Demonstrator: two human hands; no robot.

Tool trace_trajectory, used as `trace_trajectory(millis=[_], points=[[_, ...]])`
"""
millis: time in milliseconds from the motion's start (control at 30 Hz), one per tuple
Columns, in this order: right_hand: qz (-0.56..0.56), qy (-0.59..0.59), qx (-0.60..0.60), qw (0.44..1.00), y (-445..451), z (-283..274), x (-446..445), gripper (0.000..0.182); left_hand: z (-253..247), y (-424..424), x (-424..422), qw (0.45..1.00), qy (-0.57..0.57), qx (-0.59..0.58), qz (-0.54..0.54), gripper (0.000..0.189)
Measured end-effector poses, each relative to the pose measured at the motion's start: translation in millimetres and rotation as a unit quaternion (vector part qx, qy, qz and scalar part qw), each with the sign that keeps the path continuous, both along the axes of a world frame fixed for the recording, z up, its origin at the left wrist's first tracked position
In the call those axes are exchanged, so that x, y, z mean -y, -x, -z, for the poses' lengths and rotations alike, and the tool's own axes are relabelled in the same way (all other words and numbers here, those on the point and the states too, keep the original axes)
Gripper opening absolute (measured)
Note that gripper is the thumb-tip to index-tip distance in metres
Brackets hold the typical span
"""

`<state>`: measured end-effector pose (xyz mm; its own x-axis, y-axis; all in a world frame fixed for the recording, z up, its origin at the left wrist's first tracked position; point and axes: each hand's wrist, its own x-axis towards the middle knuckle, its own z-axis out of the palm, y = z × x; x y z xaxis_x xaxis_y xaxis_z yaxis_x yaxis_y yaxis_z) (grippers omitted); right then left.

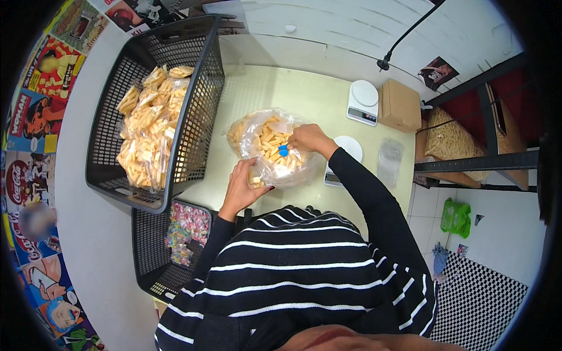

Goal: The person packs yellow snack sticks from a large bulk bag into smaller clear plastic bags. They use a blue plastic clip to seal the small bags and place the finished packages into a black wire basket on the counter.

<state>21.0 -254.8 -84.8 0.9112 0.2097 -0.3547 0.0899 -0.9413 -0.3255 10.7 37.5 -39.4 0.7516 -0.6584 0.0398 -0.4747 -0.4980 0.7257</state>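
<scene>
A large clear plastic bag [281, 171] of pale yellow, stick-shaped snacks [270, 140] lies with its mouth spread wide on the table before me. My left hand [241, 188] grips the bag's near left side, thumb and fingers spread around plastic with snacks behind it. Inside the mouth, from the right, reaches my right hand [310, 139]. Its curled fingers close on a small blue object [283, 150] over the snacks; what it is, I cannot tell. A whitish translucent piece [281, 127] lies by those fingers, partly hidden.
At left a black plastic crate [189, 145] holds several filled snack bags [149, 114]. A lower crate [149, 259] contains wrapped candies [191, 223]. Right of the bag are two kitchen scales [363, 96], [349, 149], a cardboard box [399, 105] and flat clear bags [389, 162].
</scene>
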Motion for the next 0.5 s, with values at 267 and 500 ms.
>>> trace_trajectory(millis=[267, 500], points=[[0.067, -0.074, 0.034, 0.994, 23, 4, 6, 0.03, -3, -5, 0, 1.0, -0.013, 0.024, 0.008, 0.083], [0.09, -0.071, 0.147, 0.982, 47, -44, 17, 0.027, -9, -9, -8, 0.999, -0.021, 0.048, -0.014, 0.083]])
